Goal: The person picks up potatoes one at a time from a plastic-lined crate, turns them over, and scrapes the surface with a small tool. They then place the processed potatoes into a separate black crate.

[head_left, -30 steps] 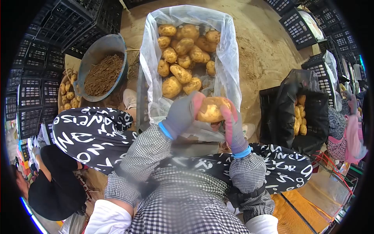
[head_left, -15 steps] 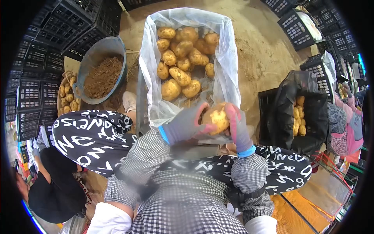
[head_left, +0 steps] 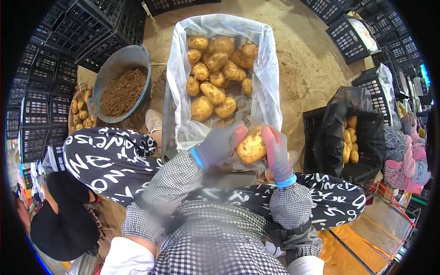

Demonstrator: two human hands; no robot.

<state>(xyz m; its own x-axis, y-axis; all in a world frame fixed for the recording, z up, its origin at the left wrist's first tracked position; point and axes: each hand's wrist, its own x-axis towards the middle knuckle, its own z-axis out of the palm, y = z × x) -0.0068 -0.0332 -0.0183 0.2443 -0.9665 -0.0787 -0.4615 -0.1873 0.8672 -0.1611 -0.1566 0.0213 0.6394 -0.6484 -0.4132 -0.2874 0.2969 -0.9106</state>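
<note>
grey-pink left hand (head_left: 221, 145) and right hand (head_left: 277, 153) both grip the potato (head_left: 251, 147), turned since half a second ago

Now the potato (head_left: 251, 147) is showing its yellow-tan skin, freckled with brown specks, its plump, rounded body sitting between the left hand (head_left: 219, 145) and right hand (head_left: 277, 153)!

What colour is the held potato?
The potato is yellowish brown, best seen in the head view.
</note>
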